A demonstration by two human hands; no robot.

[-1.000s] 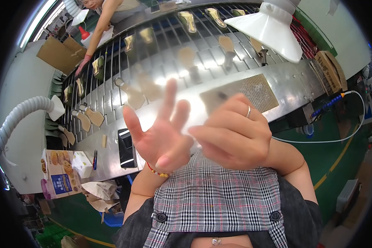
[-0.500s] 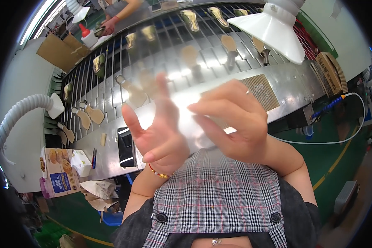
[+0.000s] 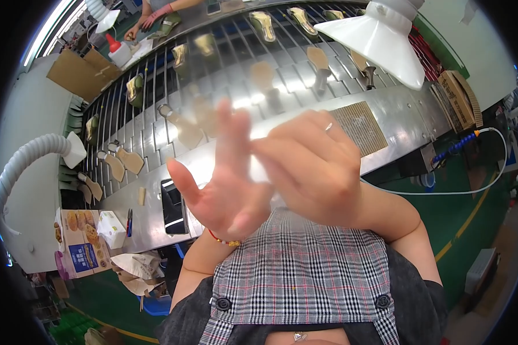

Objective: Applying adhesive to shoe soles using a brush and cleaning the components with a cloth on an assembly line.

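My left hand (image 3: 233, 192) is raised over the bench with its palm turned up. Its thumb stands apart from the lifted fingers, and it holds nothing I can see. My right hand (image 3: 319, 167), with a ring on one finger, is closed in a pinch against the left hand's fingers. Whatever lies between its fingertips, if anything, is hidden. Just left of my hands a dark phone (image 3: 174, 207) lies on the metal bench (image 3: 138, 221). Beyond them, tan shoe soles (image 3: 129, 160) rest on the slatted conveyor (image 3: 138, 129).
Green shoes (image 3: 263, 26) stand along the conveyor's far side. White funnel hoods (image 3: 380, 43) hang at right and left. A ribbed pad (image 3: 361, 127) lies at the right; a tissue pack (image 3: 111, 229) and pens (image 3: 129, 223) at the left. A co-worker's hands (image 3: 155, 17) are at the far left.
My right hand has moved left and now meets the left hand's fingers. The left hand stays nearly in place. The co-worker's hands have shifted, with a green shoe now beside them.
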